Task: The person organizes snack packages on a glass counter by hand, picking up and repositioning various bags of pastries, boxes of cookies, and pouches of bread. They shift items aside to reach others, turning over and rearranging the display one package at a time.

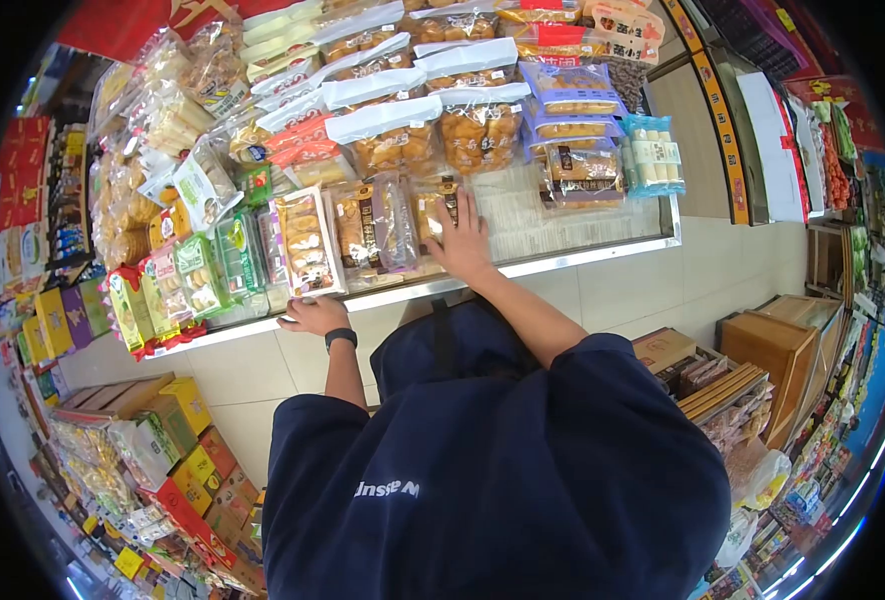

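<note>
My right hand point(463, 238) lies on a clear pack of pastries with a dark label point(429, 212), its fingers stretched out over the pack's right side. My left hand point(318, 316), with a dark band on the wrist, rests at the metal front edge point(403, 292) of the display. Its fingers are apart, just below an upright pack of pastries in a white-edged tray point(309, 245). Between the hands stands another pastry pack with a dark label point(359, 225). Whether the left fingertips touch the white-edged pack is hard to see.
White-topped bags of snacks point(483, 130) stand in rows behind. Purple-topped packs point(573, 100) and a light blue pack point(653, 155) are at the right end. Green packs point(201, 272) sit at the left. Stacked boxes point(188, 450) and a wooden cabinet point(773, 360) flank my body.
</note>
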A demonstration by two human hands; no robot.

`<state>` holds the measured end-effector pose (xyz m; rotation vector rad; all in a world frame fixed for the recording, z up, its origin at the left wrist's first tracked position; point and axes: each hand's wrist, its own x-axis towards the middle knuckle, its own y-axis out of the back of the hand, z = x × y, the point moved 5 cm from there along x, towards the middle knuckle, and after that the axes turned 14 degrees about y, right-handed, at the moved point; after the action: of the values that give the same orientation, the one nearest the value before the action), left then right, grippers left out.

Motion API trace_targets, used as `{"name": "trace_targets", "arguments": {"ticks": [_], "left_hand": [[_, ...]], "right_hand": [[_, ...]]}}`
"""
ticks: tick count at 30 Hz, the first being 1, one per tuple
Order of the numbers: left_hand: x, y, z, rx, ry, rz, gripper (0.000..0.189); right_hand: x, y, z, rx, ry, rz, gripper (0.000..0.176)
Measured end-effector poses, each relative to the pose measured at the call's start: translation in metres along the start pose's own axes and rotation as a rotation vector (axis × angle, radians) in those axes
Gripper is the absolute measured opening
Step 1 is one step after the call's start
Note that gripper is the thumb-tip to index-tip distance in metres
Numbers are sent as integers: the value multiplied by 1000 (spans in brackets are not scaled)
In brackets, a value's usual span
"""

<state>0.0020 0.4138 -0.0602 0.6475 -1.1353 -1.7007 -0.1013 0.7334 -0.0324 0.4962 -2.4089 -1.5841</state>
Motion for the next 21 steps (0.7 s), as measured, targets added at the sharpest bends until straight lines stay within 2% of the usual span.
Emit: {"name": "trace_targets", "arguments": {"ticks": [5, 8, 11, 12, 15, 17, 19, 21], "left_hand": [[1, 0, 0, 6, -2, 4, 38], [4, -6, -8, 22, -9, -1, 42], [1, -4, -5, 24, -1, -22, 44], [1, -4, -5, 18, 8, -32, 44], [1, -4, -6, 12, 10, -32, 44], [3, -3, -4, 11, 6, -27, 44], [0, -1, -3, 16, 1, -34, 44], [0, -3, -5, 34, 0, -33, 44]], "right_hand": [[0, -2, 4, 35, -21, -22, 86], [1, -3, 8, 73, -21, 34, 79], [-6, 8, 20, 145, -10, 128, 74], [-13, 28, 24, 216, 28, 333, 59], [-50, 55, 63, 747, -343, 519, 45], [-78, 74, 103, 637, -550, 725, 39], [-111, 55, 176, 664, -786, 910, 45], [-118, 73, 198, 1038, -1001, 1047, 45]]}}
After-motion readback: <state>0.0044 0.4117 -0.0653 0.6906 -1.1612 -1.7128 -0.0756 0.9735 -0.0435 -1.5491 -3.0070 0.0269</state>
